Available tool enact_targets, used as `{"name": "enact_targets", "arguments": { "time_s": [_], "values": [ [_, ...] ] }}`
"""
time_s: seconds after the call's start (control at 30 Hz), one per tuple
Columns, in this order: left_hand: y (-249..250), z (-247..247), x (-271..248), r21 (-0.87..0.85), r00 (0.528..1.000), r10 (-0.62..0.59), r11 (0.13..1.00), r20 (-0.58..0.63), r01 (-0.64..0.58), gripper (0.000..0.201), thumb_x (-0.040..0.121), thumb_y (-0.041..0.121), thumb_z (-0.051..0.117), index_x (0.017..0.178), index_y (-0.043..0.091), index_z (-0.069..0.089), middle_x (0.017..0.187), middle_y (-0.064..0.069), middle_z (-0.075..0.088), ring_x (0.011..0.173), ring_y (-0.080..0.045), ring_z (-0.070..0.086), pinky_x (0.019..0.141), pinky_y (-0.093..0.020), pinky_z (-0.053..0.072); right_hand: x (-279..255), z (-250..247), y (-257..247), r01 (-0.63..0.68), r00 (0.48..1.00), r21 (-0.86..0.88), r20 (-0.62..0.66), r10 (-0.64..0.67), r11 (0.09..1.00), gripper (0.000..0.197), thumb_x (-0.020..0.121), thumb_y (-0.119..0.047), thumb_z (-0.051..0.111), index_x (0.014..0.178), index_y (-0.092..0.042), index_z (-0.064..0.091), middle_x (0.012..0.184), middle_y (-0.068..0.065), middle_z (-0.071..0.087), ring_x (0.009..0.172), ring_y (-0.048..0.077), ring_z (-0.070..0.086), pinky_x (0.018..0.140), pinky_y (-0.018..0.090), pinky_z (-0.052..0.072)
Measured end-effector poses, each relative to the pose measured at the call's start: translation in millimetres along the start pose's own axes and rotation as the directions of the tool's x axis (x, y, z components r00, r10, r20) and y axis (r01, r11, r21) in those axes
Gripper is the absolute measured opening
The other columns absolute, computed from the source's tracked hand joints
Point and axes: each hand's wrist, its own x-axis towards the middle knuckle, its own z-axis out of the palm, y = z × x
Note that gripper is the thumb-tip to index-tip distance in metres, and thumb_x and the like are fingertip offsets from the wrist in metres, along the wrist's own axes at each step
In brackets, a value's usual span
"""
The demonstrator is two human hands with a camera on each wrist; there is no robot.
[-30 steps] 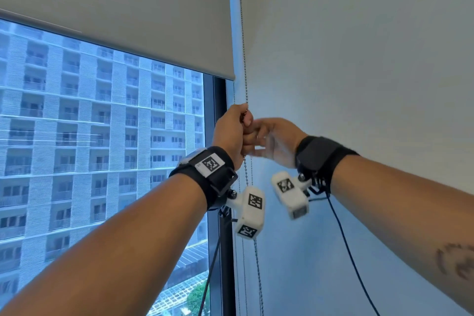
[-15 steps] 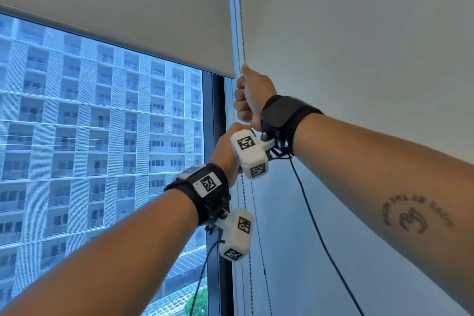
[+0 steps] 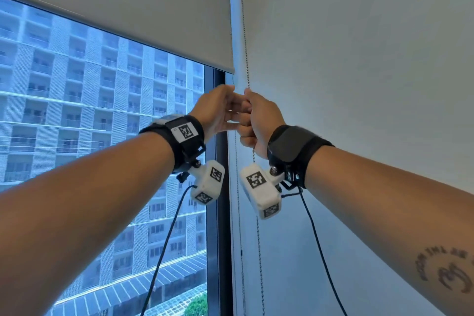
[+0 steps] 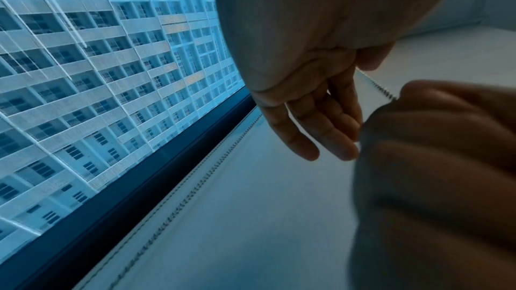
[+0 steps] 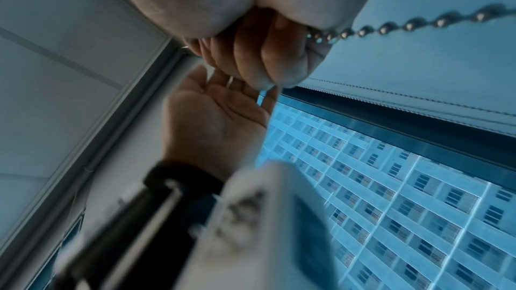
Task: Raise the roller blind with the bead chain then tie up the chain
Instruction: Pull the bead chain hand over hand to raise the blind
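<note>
The grey roller blind (image 3: 128, 7) is part raised, its bottom edge high over the window. A metal bead chain (image 3: 245, 54) hangs beside the blind's right edge. My right hand (image 3: 254, 120) grips it in a fist, and the chain comes out below the fist (image 3: 259, 251). The right wrist view shows the beads (image 5: 390, 28) running into my curled right fingers (image 5: 265, 52). My left hand (image 3: 220, 108) is level with the right, just left of it. Its fingers (image 4: 321, 122) are straight and loose and hold nothing, with the palm (image 5: 217, 118) open.
A dark window frame (image 3: 218, 238) stands left of the chain, with an apartment block (image 3: 77, 123) outside the glass. A pale fabric panel with a stitched edge (image 3: 359, 84) fills the right side. Black cables (image 3: 164, 251) hang from both wrist cameras.
My right hand, high on the chain half a second ago, has come down with it. My left hand, closed at the chain below, has opened and risen beside the right.
</note>
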Motion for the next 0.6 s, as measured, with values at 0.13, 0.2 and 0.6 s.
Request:
{"name": "enact_targets", "arguments": {
  "time_s": [0.13, 0.2, 0.6],
  "values": [
    [15, 5, 8, 0.022, 1.000, 0.014, 1.000, -0.025, -0.014, 0.044, 0.104, 0.038, 0.039, 0.110, 0.005, 0.068, 0.084, -0.006, 0.069, 0.072, -0.019, 0.068, 0.068, -0.034, 0.058, -10, -2, 17, -0.044, 0.999, -0.008, 0.029, 0.044, 0.999, 0.044, 0.103, -0.045, 0.039, 0.064, -0.025, 0.034, 0.056, -0.004, 0.020, 0.044, 0.012, 0.014, 0.043, 0.021, 0.011],
    [19, 9, 10, 0.019, 1.000, 0.018, 1.000, -0.014, -0.017, 0.037, 0.105, 0.032, 0.041, 0.105, 0.005, 0.066, 0.081, -0.005, 0.067, 0.075, -0.021, 0.068, 0.083, -0.041, 0.057, -13, -5, 26, -0.072, 0.996, -0.008, 0.052, 0.072, 0.997, 0.046, 0.103, -0.047, 0.040, 0.063, -0.025, 0.031, 0.056, -0.005, 0.019, 0.045, 0.012, 0.013, 0.043, 0.022, 0.009],
    [-19, 28, -1, -0.204, 0.981, -0.079, 0.978, -0.175, 0.043, 0.034, 0.101, 0.026, 0.041, 0.067, 0.023, 0.043, 0.054, 0.007, 0.028, 0.040, -0.009, 0.018, 0.037, -0.019, 0.015, 20, -41, 17, -0.084, 0.986, -0.343, 0.108, 0.128, 0.936, 0.020, 0.084, -0.017, 0.047, 0.093, -0.005, 0.061, 0.085, 0.013, 0.062, 0.075, 0.024, 0.057, 0.071, 0.035, 0.047]
  ]
}}
